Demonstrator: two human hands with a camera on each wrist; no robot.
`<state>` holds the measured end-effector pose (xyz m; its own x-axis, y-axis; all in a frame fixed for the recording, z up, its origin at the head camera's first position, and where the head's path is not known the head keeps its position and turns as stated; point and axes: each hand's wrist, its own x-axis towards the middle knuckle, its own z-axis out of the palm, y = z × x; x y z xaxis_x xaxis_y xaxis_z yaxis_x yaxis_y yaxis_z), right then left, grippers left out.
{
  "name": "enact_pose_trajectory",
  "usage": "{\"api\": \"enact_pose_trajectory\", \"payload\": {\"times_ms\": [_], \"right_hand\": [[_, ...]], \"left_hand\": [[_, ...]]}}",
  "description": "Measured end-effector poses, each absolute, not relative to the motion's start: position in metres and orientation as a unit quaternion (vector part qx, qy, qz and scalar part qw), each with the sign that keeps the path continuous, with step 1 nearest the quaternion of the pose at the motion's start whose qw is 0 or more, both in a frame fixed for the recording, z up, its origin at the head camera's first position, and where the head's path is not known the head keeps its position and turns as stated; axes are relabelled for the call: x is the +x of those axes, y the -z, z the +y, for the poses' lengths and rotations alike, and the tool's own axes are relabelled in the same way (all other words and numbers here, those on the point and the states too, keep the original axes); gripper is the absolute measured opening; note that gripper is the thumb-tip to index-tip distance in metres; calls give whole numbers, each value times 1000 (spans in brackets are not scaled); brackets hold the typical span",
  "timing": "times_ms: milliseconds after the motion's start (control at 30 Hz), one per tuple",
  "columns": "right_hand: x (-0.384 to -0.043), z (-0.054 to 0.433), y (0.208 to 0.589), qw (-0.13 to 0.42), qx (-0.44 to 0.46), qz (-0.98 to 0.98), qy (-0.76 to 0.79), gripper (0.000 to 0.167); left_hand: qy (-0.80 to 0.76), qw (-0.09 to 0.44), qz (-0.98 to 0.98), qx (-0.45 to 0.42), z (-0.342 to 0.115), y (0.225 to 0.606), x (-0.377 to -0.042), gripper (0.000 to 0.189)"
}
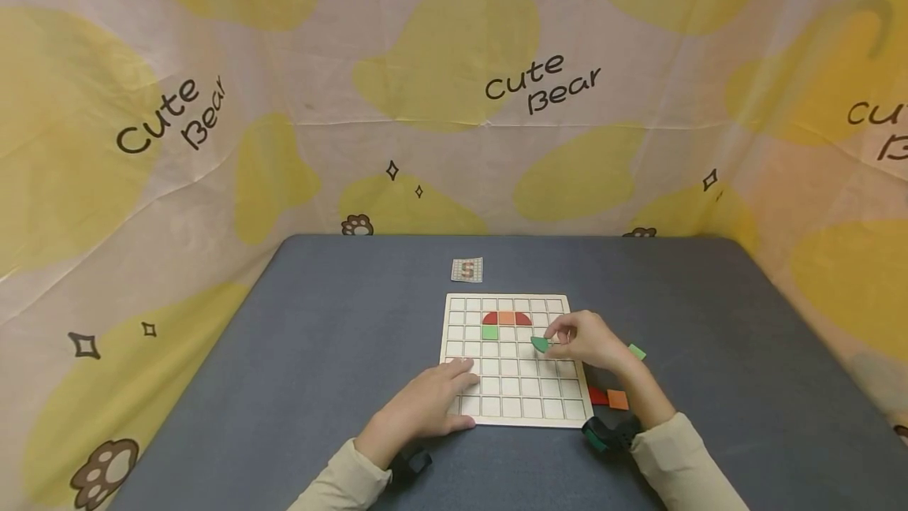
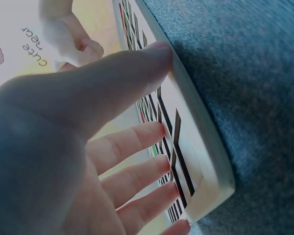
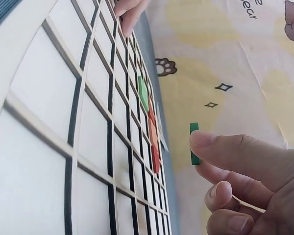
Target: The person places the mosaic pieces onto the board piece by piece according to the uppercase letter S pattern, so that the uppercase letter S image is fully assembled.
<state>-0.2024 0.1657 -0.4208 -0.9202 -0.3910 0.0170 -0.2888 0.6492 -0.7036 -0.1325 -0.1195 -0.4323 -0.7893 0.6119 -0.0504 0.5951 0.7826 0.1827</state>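
A white board with a raised grid (image 1: pixel 509 389) lies on the table. Near its far side sit two dark red quarter-round tiles (image 1: pixel 522 319), an orange square tile (image 1: pixel 506 318) between them, and a light green square tile (image 1: pixel 490 333) below the left one. My right hand (image 1: pixel 583 339) pinches a dark green tile (image 3: pixel 194 143) with a curved edge between thumb and finger, above the board's right part. My left hand (image 1: pixel 429 399) rests on the board's near left corner, its fingers (image 2: pixel 137 169) fairly straight and spread, the thumb on the rim.
Right of the board lie a light green tile (image 1: pixel 637 352), a red tile (image 1: pixel 598 396) and an orange square tile (image 1: pixel 618 400), partly near my right wrist. A small card (image 1: pixel 467 270) with an S-like pattern lies beyond the board. A printed curtain (image 1: pixel 440 61) hangs behind the table.
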Motion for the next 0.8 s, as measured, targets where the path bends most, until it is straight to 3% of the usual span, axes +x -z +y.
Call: {"api": "enact_pose_trajectory", "payload": {"times_ms": [800], "right_hand": [[-211, 137, 425, 62, -216, 899, 375, 20]], "left_hand": [[-81, 62, 945, 312, -119, 431, -132, 56]]}}
